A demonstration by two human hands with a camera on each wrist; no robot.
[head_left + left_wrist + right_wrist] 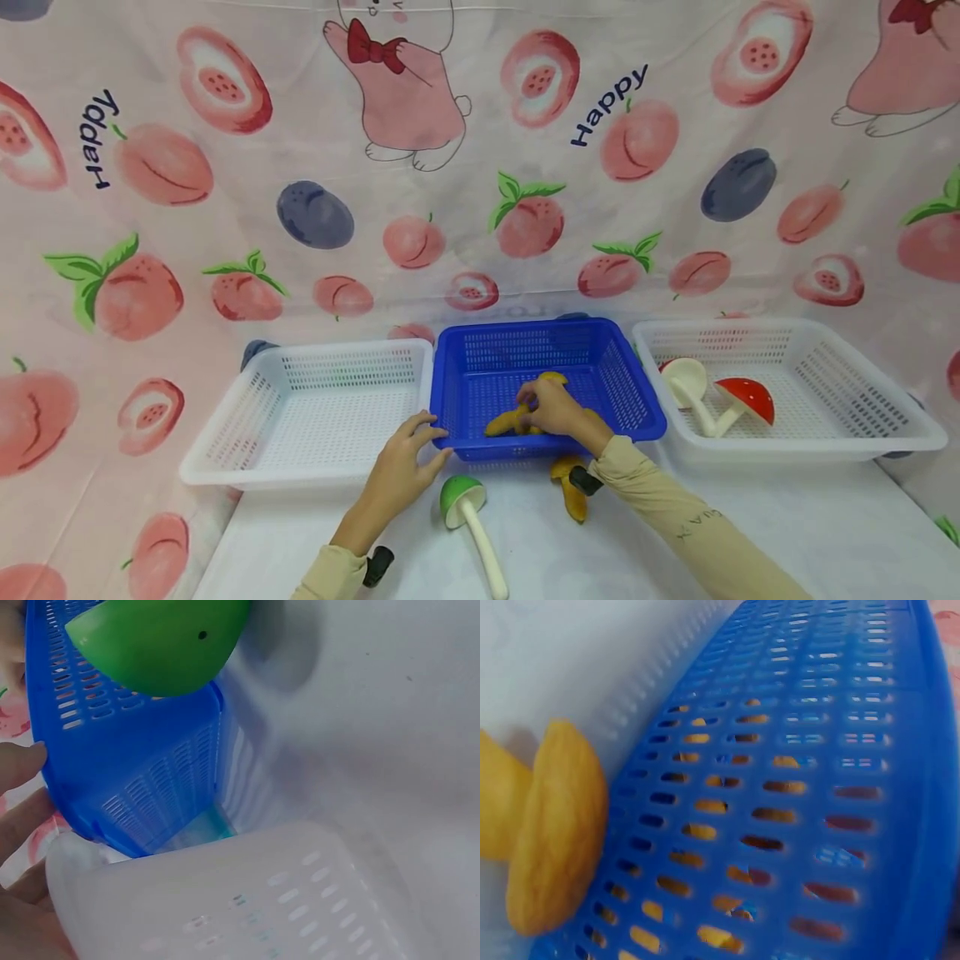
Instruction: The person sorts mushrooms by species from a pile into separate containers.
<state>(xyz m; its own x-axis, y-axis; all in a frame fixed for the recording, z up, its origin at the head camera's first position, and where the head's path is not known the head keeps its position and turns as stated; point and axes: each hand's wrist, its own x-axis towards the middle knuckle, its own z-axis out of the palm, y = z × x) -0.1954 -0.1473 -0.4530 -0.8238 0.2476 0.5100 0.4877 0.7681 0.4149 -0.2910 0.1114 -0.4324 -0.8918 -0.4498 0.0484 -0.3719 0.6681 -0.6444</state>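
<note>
Inside the blue basket [517, 342], my right hand [555, 408] has its fingers curled down on a yellow mushroom [523, 417], among several yellow mushrooms. My left hand [405, 461] reaches to the blue basket's front left corner, its fingertips at the rim with the fingers fairly straight. The left wrist view shows the thumb [22, 763] against that blue rim. On the table in front lies a green-capped mushroom [459, 496] with a long white stem. Another yellow mushroom [572, 492] lies before the basket, partly behind the right wrist's camera.
A white basket [322, 471] stands to the left, close against the blue one. The white basket [832, 443] on the right holds red-capped mushrooms [746, 398] with white stems. Behind the baskets hangs a peach-printed cloth [420, 200].
</note>
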